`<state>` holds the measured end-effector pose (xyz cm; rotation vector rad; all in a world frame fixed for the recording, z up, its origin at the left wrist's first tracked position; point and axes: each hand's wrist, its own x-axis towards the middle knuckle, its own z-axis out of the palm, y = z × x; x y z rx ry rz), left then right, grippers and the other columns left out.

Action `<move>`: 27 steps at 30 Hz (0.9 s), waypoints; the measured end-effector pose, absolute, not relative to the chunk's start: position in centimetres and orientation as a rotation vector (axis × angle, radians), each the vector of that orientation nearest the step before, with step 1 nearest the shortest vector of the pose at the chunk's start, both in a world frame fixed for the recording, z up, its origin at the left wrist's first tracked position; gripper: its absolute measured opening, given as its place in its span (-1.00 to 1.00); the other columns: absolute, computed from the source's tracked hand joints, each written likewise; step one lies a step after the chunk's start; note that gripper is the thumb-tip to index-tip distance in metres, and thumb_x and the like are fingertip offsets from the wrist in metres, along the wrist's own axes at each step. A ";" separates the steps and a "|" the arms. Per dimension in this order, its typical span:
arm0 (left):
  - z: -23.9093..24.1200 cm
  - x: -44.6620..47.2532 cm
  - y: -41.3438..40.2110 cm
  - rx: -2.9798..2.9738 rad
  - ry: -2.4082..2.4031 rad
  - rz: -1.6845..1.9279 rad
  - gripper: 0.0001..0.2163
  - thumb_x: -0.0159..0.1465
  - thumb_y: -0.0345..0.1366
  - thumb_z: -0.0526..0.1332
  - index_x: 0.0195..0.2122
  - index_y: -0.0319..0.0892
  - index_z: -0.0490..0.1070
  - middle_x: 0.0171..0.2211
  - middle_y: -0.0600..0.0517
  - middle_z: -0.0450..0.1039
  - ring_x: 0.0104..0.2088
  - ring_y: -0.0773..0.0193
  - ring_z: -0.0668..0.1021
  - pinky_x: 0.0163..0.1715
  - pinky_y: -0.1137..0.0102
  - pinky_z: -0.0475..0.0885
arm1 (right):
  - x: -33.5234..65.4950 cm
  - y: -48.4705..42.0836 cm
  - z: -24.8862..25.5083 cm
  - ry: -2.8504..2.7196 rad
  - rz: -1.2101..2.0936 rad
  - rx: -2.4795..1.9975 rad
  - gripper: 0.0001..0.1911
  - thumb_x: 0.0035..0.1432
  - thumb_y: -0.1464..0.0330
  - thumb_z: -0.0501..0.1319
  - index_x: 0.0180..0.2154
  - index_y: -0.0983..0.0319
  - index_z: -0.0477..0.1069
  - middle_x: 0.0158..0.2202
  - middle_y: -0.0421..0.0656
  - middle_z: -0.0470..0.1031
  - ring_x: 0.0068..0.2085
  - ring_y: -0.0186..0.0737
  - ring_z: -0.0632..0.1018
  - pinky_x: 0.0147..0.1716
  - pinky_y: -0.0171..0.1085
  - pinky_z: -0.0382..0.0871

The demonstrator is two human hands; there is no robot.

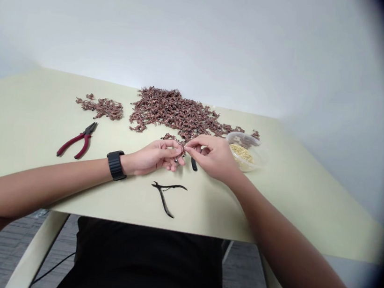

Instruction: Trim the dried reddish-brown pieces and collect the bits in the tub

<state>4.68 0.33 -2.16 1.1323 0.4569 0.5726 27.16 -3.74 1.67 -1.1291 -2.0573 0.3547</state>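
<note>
My left hand, with a dark watch band at the wrist, is closed in a pinch on a small reddish-brown piece. Thumb and fingertips of my right hand pinch at the same piece from the other side. Its exact kind is too small to make out. Just behind both hands spreads a large heap of similar reddish-brown pieces. A dark handle shows partly below my right hand, the rest of it hidden. Cuticle nippers in black lie nearer to me, their handles spread.
Pliers with red handles rest on the left of the pale table. Behind them is a smaller pile of reddish-brown pieces. Right of my right hand, a clear plastic tub holds many tiny gold-coloured bits. A wall borders the table's far side.
</note>
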 end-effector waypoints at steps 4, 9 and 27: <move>-2.1 4.7 0.3 1.165 0.460 0.593 -0.76 0.35 -0.20 0.37 -0.16 -0.26 0.42 -0.24 -0.08 0.62 -0.48 0.45 0.55 -0.39 0.51 0.48 | 27.0 -3.8 1.5 -2.115 0.251 -1.097 -0.85 0.33 0.33 0.23 -0.27 0.15 0.59 -0.29 -0.14 0.62 -0.33 -0.21 0.53 -0.29 -0.21 0.39; -2.2 4.6 0.3 1.208 0.473 0.625 -0.73 0.34 -0.16 0.39 -0.15 -0.25 0.41 -0.29 -0.05 0.60 -0.51 0.46 0.51 -0.44 0.51 0.45 | 26.6 -3.8 0.7 -2.146 0.077 -1.020 -0.82 0.37 0.36 0.18 -0.25 0.17 0.56 -0.28 -0.07 0.60 -0.24 -0.13 0.54 -0.16 -0.14 0.40; -1.9 4.8 -0.1 1.530 0.532 0.690 -0.69 0.37 -0.06 0.31 -0.20 -0.20 0.30 -0.37 0.00 0.58 -0.59 0.46 0.47 -0.59 0.53 0.28 | 26.4 -3.2 0.2 -1.879 0.579 -1.222 -0.84 0.25 0.25 0.31 -0.29 0.20 0.58 -0.38 -0.15 0.57 -0.40 -0.24 0.50 -0.40 -0.25 0.37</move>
